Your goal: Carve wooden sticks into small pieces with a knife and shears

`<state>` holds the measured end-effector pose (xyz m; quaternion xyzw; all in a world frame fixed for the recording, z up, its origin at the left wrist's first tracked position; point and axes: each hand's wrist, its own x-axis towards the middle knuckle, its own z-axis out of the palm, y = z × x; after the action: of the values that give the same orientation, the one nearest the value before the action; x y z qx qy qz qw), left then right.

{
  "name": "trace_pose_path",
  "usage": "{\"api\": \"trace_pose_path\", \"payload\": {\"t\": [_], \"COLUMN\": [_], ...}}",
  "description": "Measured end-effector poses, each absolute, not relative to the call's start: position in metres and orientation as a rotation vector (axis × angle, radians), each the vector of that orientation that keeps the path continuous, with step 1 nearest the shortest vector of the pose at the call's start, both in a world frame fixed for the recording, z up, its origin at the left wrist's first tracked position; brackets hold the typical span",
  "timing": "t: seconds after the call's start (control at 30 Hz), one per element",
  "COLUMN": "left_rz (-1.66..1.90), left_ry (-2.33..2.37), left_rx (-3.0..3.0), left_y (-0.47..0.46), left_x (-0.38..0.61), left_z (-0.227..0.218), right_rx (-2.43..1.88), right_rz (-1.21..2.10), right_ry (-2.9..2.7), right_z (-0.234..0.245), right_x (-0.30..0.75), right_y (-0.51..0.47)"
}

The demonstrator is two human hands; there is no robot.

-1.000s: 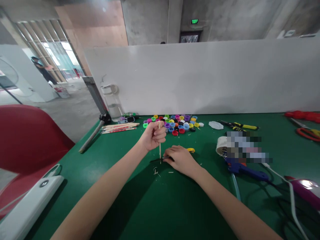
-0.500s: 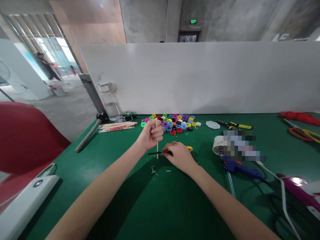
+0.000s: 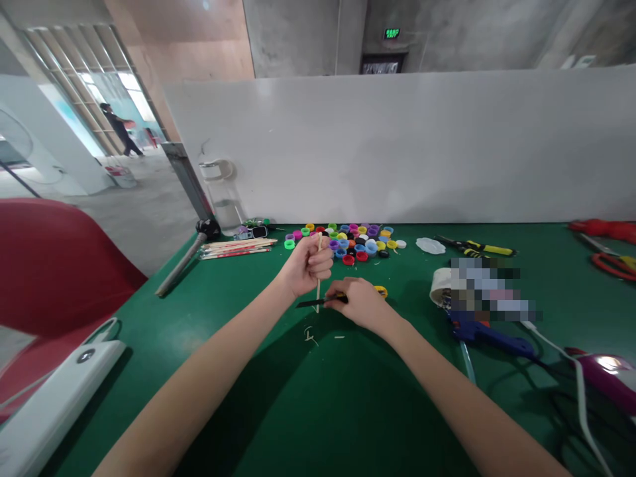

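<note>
My left hand [image 3: 309,265] is closed in a fist around a thin pale wooden stick [image 3: 318,291], which stands upright with its lower end sticking out below the fingers. In my right hand [image 3: 358,298] is a utility knife, its dark blade [image 3: 309,304] pointing left and crossing the stick near the lower end. Most of the knife's handle is hidden by the fingers; a yellow piece [image 3: 381,291] shows beyond the hand, and I cannot tell whether it belongs to the knife. Curled shavings [image 3: 310,336] and a small pale sliver [image 3: 339,337] lie on the green table [image 3: 318,404] below.
Colourful bottle caps [image 3: 355,244] are spread behind my hands. Several sticks [image 3: 238,248] and a hammer [image 3: 183,265] lie at left, near a white power strip [image 3: 64,404]. At right are pliers [image 3: 477,248], a blue glue gun [image 3: 491,336], cables and a purple-and-white tool [image 3: 609,377].
The view has shifted slightly, moving the table things right in the picture. Both hands keep their grips, and more of the knife blade shows. A distant person has walked right.
</note>
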<state>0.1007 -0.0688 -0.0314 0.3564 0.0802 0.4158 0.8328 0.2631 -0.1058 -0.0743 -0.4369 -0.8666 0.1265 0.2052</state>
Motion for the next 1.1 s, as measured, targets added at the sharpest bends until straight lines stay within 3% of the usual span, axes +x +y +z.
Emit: {"api": "trace_pose_path", "payload": {"t": [0.23, 0.87, 1.1], "left_rz": [0.830, 0.889, 0.857], "left_ry": [0.170, 0.176, 0.152], "left_rx": [0.852, 0.691, 0.722], "left_y": [-0.072, -0.066, -0.069], "left_x": [0.104, 0.097, 0.101], "left_z": [-0.030, -0.030, -0.031], "right_rx": [-1.148, -1.212, -1.214], "right_rz": [0.189, 0.296, 0.171], "right_ry": [-2.506, -2.212, -2.326], "right_z": [-0.085, -0.074, -0.077], "right_x": [0.261, 0.271, 0.267], "right_y": [-0.112, -0.120, -0.120]}}
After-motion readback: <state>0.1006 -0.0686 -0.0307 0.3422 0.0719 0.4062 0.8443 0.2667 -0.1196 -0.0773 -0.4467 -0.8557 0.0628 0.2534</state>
